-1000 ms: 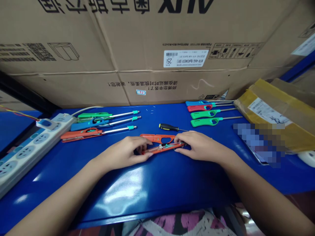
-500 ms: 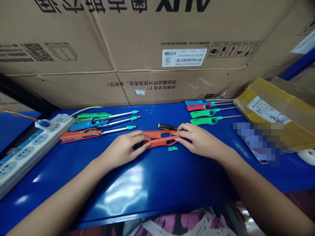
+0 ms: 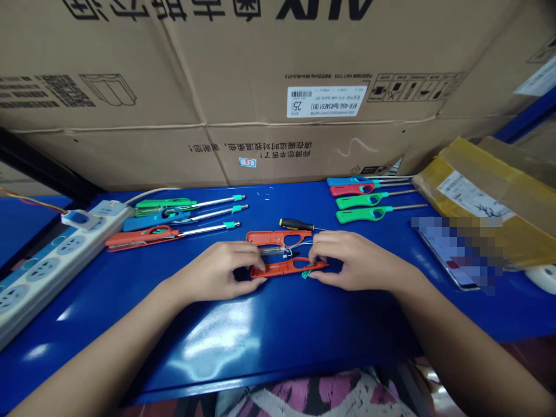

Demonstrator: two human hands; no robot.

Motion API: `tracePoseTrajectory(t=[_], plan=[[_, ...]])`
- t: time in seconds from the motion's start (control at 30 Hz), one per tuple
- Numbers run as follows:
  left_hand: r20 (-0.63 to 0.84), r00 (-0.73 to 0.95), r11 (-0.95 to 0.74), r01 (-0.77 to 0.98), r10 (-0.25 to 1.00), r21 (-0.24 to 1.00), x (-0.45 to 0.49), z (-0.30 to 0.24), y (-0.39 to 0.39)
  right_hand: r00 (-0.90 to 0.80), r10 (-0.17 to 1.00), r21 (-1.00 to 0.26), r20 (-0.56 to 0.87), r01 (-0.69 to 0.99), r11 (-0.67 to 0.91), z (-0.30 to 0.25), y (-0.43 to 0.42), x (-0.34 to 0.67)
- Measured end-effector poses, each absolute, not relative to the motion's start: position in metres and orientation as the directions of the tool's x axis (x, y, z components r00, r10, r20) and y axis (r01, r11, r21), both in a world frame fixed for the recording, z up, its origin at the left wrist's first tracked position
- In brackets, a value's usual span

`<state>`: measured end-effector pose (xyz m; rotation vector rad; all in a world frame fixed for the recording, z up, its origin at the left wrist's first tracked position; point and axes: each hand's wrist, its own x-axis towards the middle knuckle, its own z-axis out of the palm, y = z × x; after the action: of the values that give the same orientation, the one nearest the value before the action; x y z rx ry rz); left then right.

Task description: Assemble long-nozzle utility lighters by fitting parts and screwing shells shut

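The nearer orange half of a lighter casing (image 3: 282, 267) is pinched at its left end by my left hand (image 3: 228, 267). At its right end, my right hand (image 3: 345, 259) closes its fingers round the same half. The second orange casing half (image 3: 267, 237) lies just behind, on the blue table. Between the two halves are a clear fuel tank (image 3: 271, 251) and thin wires, partly hidden by my fingers. A small green plastic piece (image 3: 306, 274) sits at the near edge of the casing, close to my right fingertips. Beyond the far half rests a black-and-yellow screwdriver (image 3: 297, 224).
On the left lie opened lighters, among them an orange one (image 3: 143, 236), beside a white power strip (image 3: 56, 255). Several whole lighters (image 3: 360, 215) stand in a row at the right. A phone (image 3: 452, 255) and a yellow-taped parcel (image 3: 473, 202) are farther right.
The two orange casing halves have come apart: the nearer one has moved toward me, exposing the tank and wires. Both my hands have shifted slightly nearer with it.
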<state>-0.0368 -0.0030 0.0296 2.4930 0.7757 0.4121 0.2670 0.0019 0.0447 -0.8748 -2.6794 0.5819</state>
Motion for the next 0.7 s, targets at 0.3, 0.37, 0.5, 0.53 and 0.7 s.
tracePoseTrajectory(t=[0.3,0.37,0.5,0.53,0.7], plan=[[0.16,0.751,-0.694,0.478,0.641,0.538,-0.0345,0.035,-0.002,-0.813,0.571,-0.323,0.115,0.513,0.795,0.0369,0.0003,0.261],[0.166,0.744,-0.697,0.49,0.647,0.523,-0.0355,0.0353,-0.0017,-0.826,0.555,-0.294,0.101,0.509,0.809,0.0369,0.0005,0.2608],[0.163,0.764,-0.714,0.473,0.624,0.516,-0.0387,0.0343,-0.0014,-0.813,0.563,-0.426,0.147,0.462,0.778,0.0419,-0.0028,0.2609],[0.167,0.772,-0.72,0.459,0.613,0.52,-0.0389,0.034,-0.0016,-0.792,0.584,-0.486,0.178,0.445,0.752,0.0436,-0.0038,0.261],[0.169,0.824,-0.747,0.379,0.541,0.546,-0.0344,0.0317,-0.0043,-0.692,0.666,-0.455,0.279,0.515,0.726,0.0433,-0.0007,0.263]])
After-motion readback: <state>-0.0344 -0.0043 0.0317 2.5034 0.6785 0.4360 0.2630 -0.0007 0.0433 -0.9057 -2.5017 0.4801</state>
